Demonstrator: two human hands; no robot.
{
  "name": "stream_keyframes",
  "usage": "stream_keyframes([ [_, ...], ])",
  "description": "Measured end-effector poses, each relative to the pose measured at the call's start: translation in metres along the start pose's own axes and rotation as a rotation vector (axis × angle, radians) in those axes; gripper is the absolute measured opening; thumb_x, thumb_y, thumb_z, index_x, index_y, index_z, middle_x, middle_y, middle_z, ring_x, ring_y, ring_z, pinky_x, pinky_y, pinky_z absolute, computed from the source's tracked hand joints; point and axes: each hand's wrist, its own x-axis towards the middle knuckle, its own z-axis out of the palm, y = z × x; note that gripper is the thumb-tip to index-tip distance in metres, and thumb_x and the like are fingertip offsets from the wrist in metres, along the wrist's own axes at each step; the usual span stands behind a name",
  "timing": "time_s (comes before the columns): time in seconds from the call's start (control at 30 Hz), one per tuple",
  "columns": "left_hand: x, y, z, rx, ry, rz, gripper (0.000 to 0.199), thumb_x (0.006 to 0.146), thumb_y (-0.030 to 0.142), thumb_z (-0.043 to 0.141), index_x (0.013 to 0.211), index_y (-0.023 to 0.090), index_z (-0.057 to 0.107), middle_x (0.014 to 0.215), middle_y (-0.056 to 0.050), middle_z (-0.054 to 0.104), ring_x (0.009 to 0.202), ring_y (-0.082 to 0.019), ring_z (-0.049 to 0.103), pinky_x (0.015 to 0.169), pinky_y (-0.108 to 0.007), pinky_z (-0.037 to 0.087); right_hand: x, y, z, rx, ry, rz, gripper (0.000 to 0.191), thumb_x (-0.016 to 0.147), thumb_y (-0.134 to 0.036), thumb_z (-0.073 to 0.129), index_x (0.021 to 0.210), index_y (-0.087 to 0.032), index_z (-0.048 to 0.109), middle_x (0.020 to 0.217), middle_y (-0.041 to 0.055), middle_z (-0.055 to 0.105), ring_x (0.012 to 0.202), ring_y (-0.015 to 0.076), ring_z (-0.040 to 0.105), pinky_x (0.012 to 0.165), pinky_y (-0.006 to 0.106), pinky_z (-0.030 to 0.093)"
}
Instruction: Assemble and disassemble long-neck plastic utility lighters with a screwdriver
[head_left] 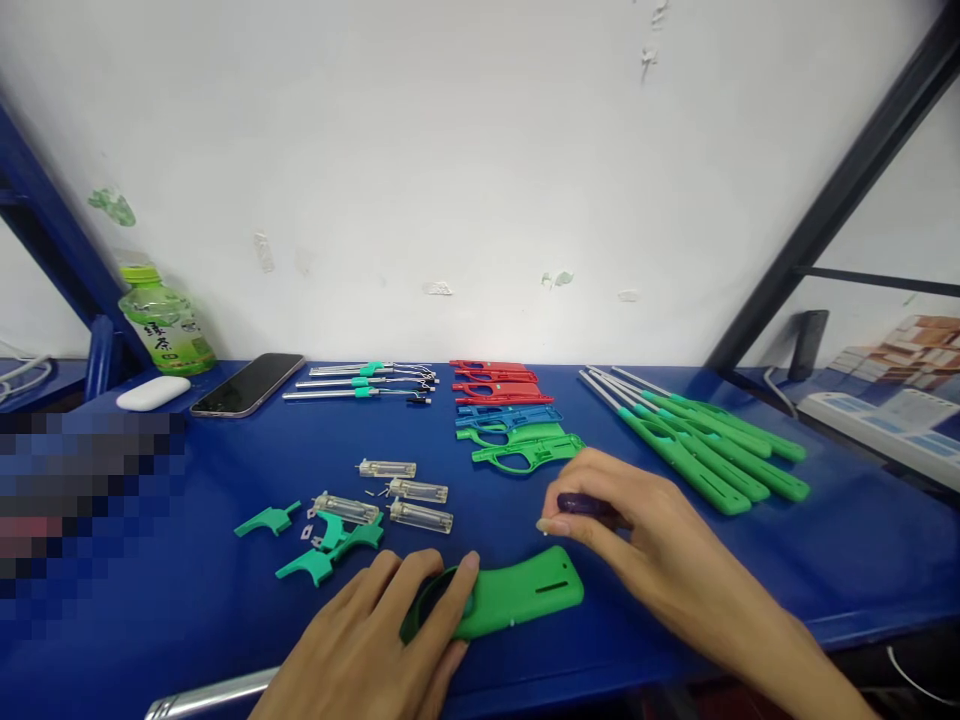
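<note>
Near the front edge of the table, my left hand (390, 620) is wrapped round a green long-necked lighter (525, 592). The lighter's slotted handle points right, and its metal tube (217, 692) comes out on the left below my wrist. My fingers hide the trigger area. My right hand (607, 510) is closed on a tool with a dark purple handle (583, 504), above and right of the lighter's handle end; the tool's tip is hidden. Clear fuel tanks (421, 516) and teal triggers (306, 566) lie beyond my left hand.
Red half-shells (495, 385), a blue half-shell (502, 415) and green half-shells (525, 448) lie farther back. Metal tubes with wires (360, 385) are left of them. Several green lighters (697, 450) lie at right. A phone (249, 384), white case (153, 393) and bottle (166, 325) stand back left.
</note>
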Motion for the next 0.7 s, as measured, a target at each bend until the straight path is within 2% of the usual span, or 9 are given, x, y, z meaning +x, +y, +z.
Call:
stream_keyframes([
  [0.17,0.002,0.0,0.001,-0.025,-0.002,-0.025,0.045,0.115,0.027,0.037,0.157,0.025,0.053,0.123,-0.004,0.075,0.105,-0.024,0.077,0.091,-0.036,0.064,0.051,-0.023,-0.004,-0.158,-0.199,-0.211,0.008,0.104,-0.026,0.074,0.098,-0.021,0.075,0.102,0.0006,0.075,0.092,0.0157,0.069,0.08,0.027,0.047],
  [0.3,0.003,0.001,-0.001,-0.067,-0.033,-0.04,0.044,0.116,0.03,0.038,0.157,0.026,0.053,0.121,-0.003,0.076,0.103,-0.023,0.077,0.092,-0.036,0.064,0.099,-0.036,0.021,-0.221,-0.272,-0.295,0.008,0.103,-0.026,0.074,0.103,-0.02,0.079,0.102,0.0037,0.078,0.091,0.0187,0.07,0.075,0.03,0.046],
  [0.4,0.004,0.002,-0.003,-0.067,-0.031,-0.047,0.043,0.116,0.032,0.039,0.154,0.026,0.055,0.119,-0.003,0.076,0.103,-0.024,0.077,0.089,-0.035,0.065,0.126,-0.043,0.047,-0.243,-0.323,-0.362,0.015,0.103,-0.031,0.074,0.108,-0.018,0.08,0.11,0.0073,0.079,0.098,0.0214,0.071,0.08,0.032,0.049],
  [0.57,0.003,0.004,-0.003,-0.071,-0.054,-0.063,0.042,0.114,0.033,0.043,0.154,0.026,0.056,0.118,-0.004,0.075,0.101,-0.025,0.076,0.082,-0.035,0.067,0.144,-0.052,0.071,-0.273,-0.361,-0.423,0.02,0.104,-0.035,0.07,0.113,-0.017,0.077,0.115,0.0069,0.077,0.102,0.0223,0.072,0.089,0.04,0.057],
  [0.7,0.001,0.005,0.001,-0.076,-0.083,-0.067,0.044,0.114,0.034,0.046,0.157,0.026,0.053,0.121,-0.004,0.075,0.103,-0.026,0.076,0.084,-0.037,0.067,0.139,-0.056,0.065,-0.296,-0.325,-0.405,0.022,0.106,-0.034,0.067,0.113,-0.018,0.08,0.116,0.0096,0.079,0.1,0.0225,0.072,0.084,0.035,0.052],
])
